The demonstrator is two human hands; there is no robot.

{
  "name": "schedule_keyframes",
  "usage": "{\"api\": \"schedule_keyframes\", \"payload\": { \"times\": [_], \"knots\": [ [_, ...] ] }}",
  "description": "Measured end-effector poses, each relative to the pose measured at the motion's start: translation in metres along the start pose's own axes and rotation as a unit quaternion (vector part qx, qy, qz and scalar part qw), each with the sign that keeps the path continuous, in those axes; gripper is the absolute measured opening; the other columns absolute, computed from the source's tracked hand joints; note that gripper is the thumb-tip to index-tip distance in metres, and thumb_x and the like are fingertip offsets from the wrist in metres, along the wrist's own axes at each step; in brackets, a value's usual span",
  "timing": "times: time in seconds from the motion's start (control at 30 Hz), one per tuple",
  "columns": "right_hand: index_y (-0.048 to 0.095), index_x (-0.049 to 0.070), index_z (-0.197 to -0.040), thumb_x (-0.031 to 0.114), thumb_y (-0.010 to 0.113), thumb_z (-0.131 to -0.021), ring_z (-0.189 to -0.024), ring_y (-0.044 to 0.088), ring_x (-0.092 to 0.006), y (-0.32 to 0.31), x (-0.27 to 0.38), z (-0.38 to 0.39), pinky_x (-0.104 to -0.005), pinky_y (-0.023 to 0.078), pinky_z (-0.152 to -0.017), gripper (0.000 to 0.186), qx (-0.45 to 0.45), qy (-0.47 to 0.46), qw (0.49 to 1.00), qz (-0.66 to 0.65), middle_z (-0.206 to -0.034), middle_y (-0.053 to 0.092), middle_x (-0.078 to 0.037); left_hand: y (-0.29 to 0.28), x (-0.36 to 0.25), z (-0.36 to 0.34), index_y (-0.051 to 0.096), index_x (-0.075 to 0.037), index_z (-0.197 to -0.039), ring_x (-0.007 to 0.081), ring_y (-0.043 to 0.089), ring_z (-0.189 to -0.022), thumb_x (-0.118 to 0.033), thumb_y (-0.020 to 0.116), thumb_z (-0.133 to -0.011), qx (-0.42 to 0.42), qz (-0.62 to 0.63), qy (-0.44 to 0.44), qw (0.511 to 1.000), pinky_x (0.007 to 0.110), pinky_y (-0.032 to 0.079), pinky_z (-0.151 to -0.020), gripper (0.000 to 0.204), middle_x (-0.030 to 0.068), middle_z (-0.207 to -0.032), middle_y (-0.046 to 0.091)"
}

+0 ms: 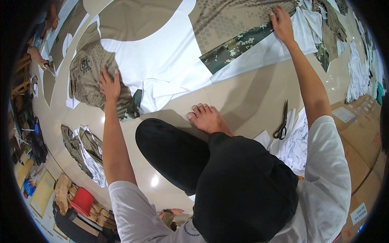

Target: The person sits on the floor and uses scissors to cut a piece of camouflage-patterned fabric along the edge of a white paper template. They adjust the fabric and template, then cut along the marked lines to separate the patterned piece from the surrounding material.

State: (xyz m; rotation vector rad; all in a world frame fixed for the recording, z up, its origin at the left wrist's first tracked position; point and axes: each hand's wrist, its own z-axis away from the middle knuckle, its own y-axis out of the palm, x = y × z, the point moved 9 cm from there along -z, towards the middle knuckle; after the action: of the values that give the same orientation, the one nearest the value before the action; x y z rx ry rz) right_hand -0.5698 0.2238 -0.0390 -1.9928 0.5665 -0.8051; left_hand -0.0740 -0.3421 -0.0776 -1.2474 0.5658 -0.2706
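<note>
My left hand [108,85] lies with fingers apart on a tan printed fabric piece [87,75] with a small dark emblem. At the far right, my right hand [282,26] is spread on the upper end of a dark green camouflage strip [239,47]. White fabric [150,60] stretches between my two hands, beside the tan panels. All of this cloth is laid out on the floor, partly rumpled near the left. Black-handled scissors [282,121] rest apart from both hands, to the right of my bare foot [208,119].
White cloth [298,141] is heaped under and beside the scissors. Tan and white scraps [87,150] lie at the left. Cardboard boxes [360,137] stand along the right. At the far left, another person's hand [42,62] holds scissors at fabric. A red object [82,201] sits lower left.
</note>
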Motion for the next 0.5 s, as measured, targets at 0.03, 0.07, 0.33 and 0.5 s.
{"api": "schedule_keyframes", "payload": {
  "times": [0.03, 0.07, 0.33, 0.5],
  "knots": [
    [0.062, 0.000, -0.133, 0.031, 0.053, -0.105, -0.132, 0.053, -0.0421, 0.000, -0.006, -0.001, -0.0486, 0.040, -0.113, 0.042, -0.023, 0.019, 1.000, 0.000, -0.141, 0.058, -0.025, 0.002, 0.032, 0.005, 0.018, -0.030, -0.167, 0.0529, 0.000, -0.157, -0.069, 0.037, -0.102, -0.020, -0.030, -0.012, 0.999, 0.071, 0.003, -0.122, 0.078, 0.0161, -0.175, 0.007],
    [0.062, 0.000, -0.134, 0.033, 0.052, -0.106, -0.133, 0.052, -0.0422, -0.006, -0.020, 0.002, -0.0489, 0.039, -0.113, 0.044, -0.045, 0.039, 0.998, 0.010, -0.142, 0.058, -0.025, 0.008, 0.036, 0.012, 0.018, -0.031, -0.167, 0.0529, 0.000, -0.157, -0.069, 0.037, -0.102, -0.030, -0.032, -0.002, 0.999, 0.071, 0.002, -0.122, 0.078, 0.0161, -0.175, 0.007],
    [0.061, -0.003, -0.136, 0.038, 0.048, -0.107, -0.137, 0.050, -0.0423, -0.019, -0.039, 0.050, -0.0495, 0.037, -0.116, 0.053, -0.014, 0.064, 0.995, 0.077, -0.146, 0.055, -0.027, -0.002, 0.056, 0.073, 0.022, -0.029, -0.167, 0.0531, 0.007, -0.156, -0.063, 0.037, -0.105, -0.054, -0.044, -0.006, 0.998, 0.070, 0.008, -0.122, 0.072, 0.0194, -0.173, 0.013],
    [0.063, -0.002, -0.133, 0.034, 0.052, -0.105, -0.131, 0.054, -0.0445, -0.017, -0.037, 0.027, -0.0509, 0.040, -0.112, 0.046, -0.028, 0.052, 0.995, 0.082, -0.138, 0.061, -0.028, -0.023, 0.005, 0.039, 0.037, -0.016, -0.161, 0.0499, 0.020, -0.155, -0.051, 0.046, -0.107, -0.112, -0.009, 0.146, 0.983, 0.065, 0.014, -0.123, 0.065, 0.0268, -0.167, 0.028]
  ]
}}
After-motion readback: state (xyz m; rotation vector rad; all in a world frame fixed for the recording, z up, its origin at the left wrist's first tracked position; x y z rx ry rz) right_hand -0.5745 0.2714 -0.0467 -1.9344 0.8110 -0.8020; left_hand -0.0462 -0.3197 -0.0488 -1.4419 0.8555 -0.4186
